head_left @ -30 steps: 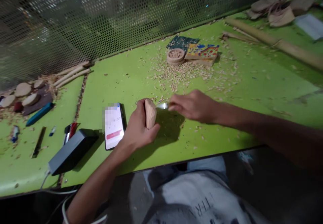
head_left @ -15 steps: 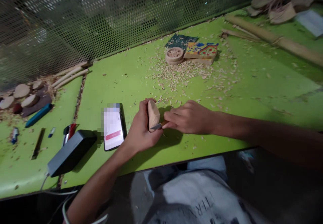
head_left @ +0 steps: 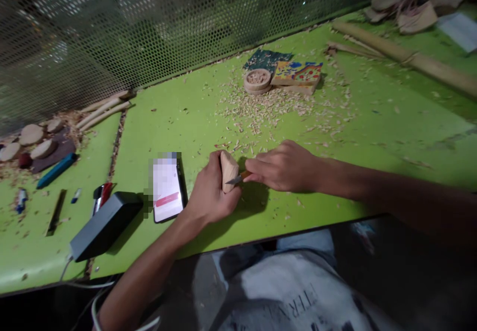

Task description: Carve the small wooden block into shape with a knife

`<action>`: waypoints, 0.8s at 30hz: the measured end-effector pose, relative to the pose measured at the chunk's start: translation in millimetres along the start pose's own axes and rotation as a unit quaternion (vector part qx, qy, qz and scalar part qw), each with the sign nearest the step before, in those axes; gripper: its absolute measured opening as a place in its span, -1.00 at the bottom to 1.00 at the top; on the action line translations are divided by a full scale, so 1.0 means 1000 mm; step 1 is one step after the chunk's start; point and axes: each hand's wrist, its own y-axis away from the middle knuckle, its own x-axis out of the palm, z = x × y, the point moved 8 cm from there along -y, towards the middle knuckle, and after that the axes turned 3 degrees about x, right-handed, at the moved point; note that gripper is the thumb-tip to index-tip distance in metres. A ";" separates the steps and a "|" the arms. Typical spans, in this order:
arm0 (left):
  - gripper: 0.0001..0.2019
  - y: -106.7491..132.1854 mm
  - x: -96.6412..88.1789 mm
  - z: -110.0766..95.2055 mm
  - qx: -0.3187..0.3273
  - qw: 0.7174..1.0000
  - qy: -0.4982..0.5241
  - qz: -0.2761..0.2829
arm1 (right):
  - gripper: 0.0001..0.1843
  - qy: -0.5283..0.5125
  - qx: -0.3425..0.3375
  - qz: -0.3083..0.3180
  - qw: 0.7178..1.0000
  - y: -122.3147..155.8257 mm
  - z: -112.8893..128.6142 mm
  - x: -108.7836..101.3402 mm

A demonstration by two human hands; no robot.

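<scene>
My left hand [head_left: 210, 197] is closed round a pale wooden piece [head_left: 227, 169], holding it upright just above the green table [head_left: 179, 117]. My right hand [head_left: 285, 167] grips a small carving knife [head_left: 238, 178] with an orange handle. Its blade lies against the lower right side of the wooden piece. Wood shavings [head_left: 268, 107] are scattered on the table beyond both hands.
A phone [head_left: 167, 189] with a lit screen lies left of my left hand, beside a dark box [head_left: 106, 224]. A round carved wooden piece [head_left: 257, 80] and a painted block [head_left: 297, 75] sit further back. Wood discs [head_left: 32, 134], sticks and small tools lie at left; a mesh wall stands behind.
The knife swung down from beside the top of the wood to its lower edge, then shifted slightly up. My left hand tilted the piece a little.
</scene>
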 end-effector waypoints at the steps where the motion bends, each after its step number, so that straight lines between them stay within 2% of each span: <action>1: -0.60 0.001 -0.001 0.000 -0.004 1.000 -0.002 -0.001 | -0.52 -0.003 0.002 0.003 1.000 0.000 -0.003 0.001; 3: -0.56 0.003 -0.002 -0.001 -0.003 1.000 -0.007 0.002 | -0.51 -0.011 0.041 0.002 0.999 -0.001 -0.023 0.000; 4: -0.52 0.004 -0.002 -0.002 0.004 1.000 -0.008 0.009 | -0.48 -0.016 0.082 -0.006 0.996 -0.001 -0.041 -0.002; 6: -0.45 0.006 -0.001 -0.003 0.023 0.999 -0.010 0.027 | -0.35 -0.019 0.200 -0.042 0.979 0.003 -0.092 -0.012; 8: -0.47 0.007 -0.002 -0.003 0.028 0.999 -0.003 0.034 | -0.17 0.008 0.304 -0.112 0.946 0.014 -0.138 -0.030; 10: -0.46 0.005 -0.005 0.000 0.021 1.000 -0.007 0.017 | -0.07 0.013 0.315 -0.124 0.941 0.016 -0.153 -0.035; 12: -0.45 0.003 -0.007 0.002 0.014 1.000 -0.014 0.004 | -0.16 -0.007 0.267 -0.097 0.959 0.011 -0.137 -0.029; 15: -0.47 0.000 -0.008 0.005 -0.002 1.000 -0.028 -0.009 | -0.35 -0.039 0.139 -0.039 0.989 0.001 -0.072 -0.011; 18: -0.48 -0.001 -0.009 0.009 -0.012 0.999 -0.041 -0.032 | -0.42 -0.036 0.028 -0.014 0.999 0.000 -0.014 -0.001; 20: -0.47 -0.001 -0.009 0.010 -0.009 0.998 -0.051 -0.040 | -0.46 -0.023 0.004 -0.009 1.000 0.002 0.002 0.001; 24: -0.44 -0.001 -0.008 0.007 0.002 0.996 -0.072 -0.051 | -0.48 0.001 0.017 0.023 1.000 0.003 0.000 0.009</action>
